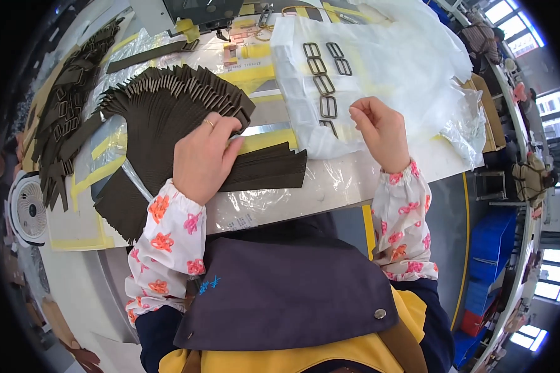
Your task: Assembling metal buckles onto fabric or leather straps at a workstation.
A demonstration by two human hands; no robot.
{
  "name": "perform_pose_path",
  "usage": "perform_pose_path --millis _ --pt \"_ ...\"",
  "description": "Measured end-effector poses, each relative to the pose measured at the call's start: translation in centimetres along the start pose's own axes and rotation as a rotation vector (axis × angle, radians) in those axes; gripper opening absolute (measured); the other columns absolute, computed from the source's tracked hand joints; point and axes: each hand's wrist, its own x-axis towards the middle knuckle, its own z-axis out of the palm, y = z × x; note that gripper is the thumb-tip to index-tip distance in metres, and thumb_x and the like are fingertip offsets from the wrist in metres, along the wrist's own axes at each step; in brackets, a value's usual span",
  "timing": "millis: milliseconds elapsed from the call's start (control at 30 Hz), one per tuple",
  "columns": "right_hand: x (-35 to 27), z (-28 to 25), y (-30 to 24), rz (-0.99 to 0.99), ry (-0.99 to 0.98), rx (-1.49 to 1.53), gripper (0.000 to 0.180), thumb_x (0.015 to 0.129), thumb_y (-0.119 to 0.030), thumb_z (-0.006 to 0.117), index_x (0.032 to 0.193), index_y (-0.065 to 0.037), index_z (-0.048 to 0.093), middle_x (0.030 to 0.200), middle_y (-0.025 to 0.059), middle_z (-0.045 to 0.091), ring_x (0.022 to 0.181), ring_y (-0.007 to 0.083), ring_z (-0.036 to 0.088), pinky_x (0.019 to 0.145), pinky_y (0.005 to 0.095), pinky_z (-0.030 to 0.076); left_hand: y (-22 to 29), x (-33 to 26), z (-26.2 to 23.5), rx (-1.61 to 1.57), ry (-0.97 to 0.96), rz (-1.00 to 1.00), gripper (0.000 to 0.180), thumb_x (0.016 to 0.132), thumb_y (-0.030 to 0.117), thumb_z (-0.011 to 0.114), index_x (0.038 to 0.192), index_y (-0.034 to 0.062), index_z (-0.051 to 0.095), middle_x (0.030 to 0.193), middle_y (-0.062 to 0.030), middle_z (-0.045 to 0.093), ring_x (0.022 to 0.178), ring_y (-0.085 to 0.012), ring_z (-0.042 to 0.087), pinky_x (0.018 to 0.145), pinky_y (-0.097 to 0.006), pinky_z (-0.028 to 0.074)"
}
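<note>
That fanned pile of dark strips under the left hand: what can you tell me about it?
The fanned pile of dark strips is a stack of many flat, narrow, dark brown strips, fabric-like, spread like an open fan so their squared ends form a stepped arc. It lies on the worktable over clear plastic sheeting and yellow tape. The left hand rests flat on its lower part, a ring on one finger. A smaller bundle of like strips sticks out rightward beneath that hand.

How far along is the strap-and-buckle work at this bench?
Done, seemingly: a pile of dark straps with buckles fitted lies at far left. In hand: the left hand presses on the fanned stack of dark brown webbing strips; the right hand, fingers curled, hovers at the white plastic bag. Left: that large stack, plus dark rectangular metal buckles on the bag.
</note>
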Motion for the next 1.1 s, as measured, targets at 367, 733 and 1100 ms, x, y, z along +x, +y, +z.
perform_pose_path --millis 367,733,1100 --pt "2.7 3.3 1.3 -0.058 -0.201 -0.363 0.025 0.072 -0.020 0.062 0.084 -0.002 0.050 0.076 0.0138 0.059 0.070 0.0310 0.059 0.061 0.0390 0.045 0.8 0.2 0.9 -0.218 -0.534 -0.004 0.021 0.081 0.023 0.053 0.076 0.0042 0.061 0.071 -0.0139 0.059 0.067 -0.0333 0.056 0.059 -0.041 0.044" --pt "3.0 3.3 -6.2 0.194 -0.314 0.795 0.021 0.083 -0.002 0.052 0.103 0.002 0.048 0.073 0.0060 0.058 0.055 0.0075 0.049 0.050 0.0185 0.040 -0.4 0.9 -2.4 -0.551 0.083 -0.152 0.011 0.083 0.005 0.050 0.092 0.0009 0.055 0.070 -0.0107 0.057 0.062 -0.0163 0.056 0.058 -0.025 0.042" --pt "0.1 9.1 -8.5 0.216 -0.439 0.820 0.015 0.078 -0.001 0.052 0.093 -0.001 0.051 0.071 0.0030 0.056 0.049 0.0058 0.048 0.041 0.0173 0.036 1.1 -1.7 -1.2 -0.847 0.249 -0.204 0.011 0.085 0.009 0.049 0.093 0.0031 0.050 0.076 -0.0102 0.056 0.067 -0.0219 0.057 0.060 -0.030 0.043"
